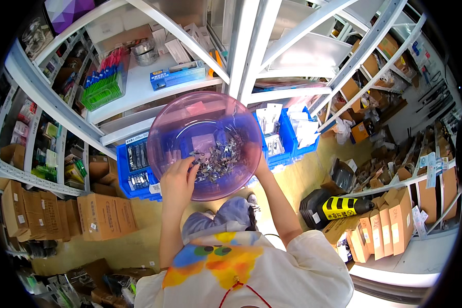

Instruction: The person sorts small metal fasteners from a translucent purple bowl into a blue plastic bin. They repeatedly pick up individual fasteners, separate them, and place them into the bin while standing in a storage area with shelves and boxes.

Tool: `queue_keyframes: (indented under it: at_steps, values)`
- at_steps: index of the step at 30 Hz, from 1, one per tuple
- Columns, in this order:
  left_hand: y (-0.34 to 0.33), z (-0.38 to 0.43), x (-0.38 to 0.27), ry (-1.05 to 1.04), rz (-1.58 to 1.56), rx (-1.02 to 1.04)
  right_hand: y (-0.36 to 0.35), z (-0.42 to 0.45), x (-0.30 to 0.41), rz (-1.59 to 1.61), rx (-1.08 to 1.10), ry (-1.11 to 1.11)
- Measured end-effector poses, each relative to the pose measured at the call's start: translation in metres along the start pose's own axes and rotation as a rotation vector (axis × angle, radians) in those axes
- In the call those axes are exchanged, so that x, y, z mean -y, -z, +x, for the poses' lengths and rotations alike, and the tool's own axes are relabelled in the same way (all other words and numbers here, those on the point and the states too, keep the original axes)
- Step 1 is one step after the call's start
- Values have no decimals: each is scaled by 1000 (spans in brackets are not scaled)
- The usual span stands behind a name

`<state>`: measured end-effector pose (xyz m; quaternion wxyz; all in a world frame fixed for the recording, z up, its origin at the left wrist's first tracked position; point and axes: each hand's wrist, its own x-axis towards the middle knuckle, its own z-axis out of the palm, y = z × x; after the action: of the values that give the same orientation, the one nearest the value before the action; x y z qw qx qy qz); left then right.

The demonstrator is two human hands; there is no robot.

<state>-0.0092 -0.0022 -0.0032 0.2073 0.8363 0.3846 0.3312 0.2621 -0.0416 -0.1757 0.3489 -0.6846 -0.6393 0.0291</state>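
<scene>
A translucent purple-pink plastic basin (205, 192) is in front of my body, with a heap of small metal clips (219, 163) on its bottom. My right hand (260, 166) holds the basin at its right side; its fingers show only dimly through the plastic wall. My left hand (178, 178) reaches over the near left rim, thumb and forefinger close together at the edge of the heap. Some clips are at those fingertips, but whether one is pinched is unclear. A pale square shape (203, 142) shows through the bottom beside the heap.
Blue bins with packaged goods (306, 148) flank the basin, another blue bin (123, 169) at left. Ahead, a white shelf (138, 96) bears a blue box (178, 75) and a tub of coloured pens (104, 90). Cardboard boxes (104, 217) and a black-yellow post (340, 208) stand around.
</scene>
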Motion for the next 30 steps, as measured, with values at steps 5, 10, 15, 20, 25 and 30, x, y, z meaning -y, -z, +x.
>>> queue_keyframes:
  at_steps: [5, 10, 15, 20, 25, 30]
  values:
    - [-1, -2, -2, 9, 15, 10, 24, 2, 25, 54, -177, -52]
    - [-1, -3, 0, -8, 6, -9, 57, 14, 51, 200, -404, -198]
    - [0, -3, 0, -7, -2, -13, 82, 25, 43, 542, -702, -337]
    - [-4, -3, -3, 7, -35, -18, 110, 32, 56, 1202, -710, -444]
    - [-16, -3, -7, 32, -182, -20, 99, 36, 115, 1576, -371, -544]
    - [-21, -1, -11, 102, -495, -40, 77, 33, 159, 1759, -12, -636]
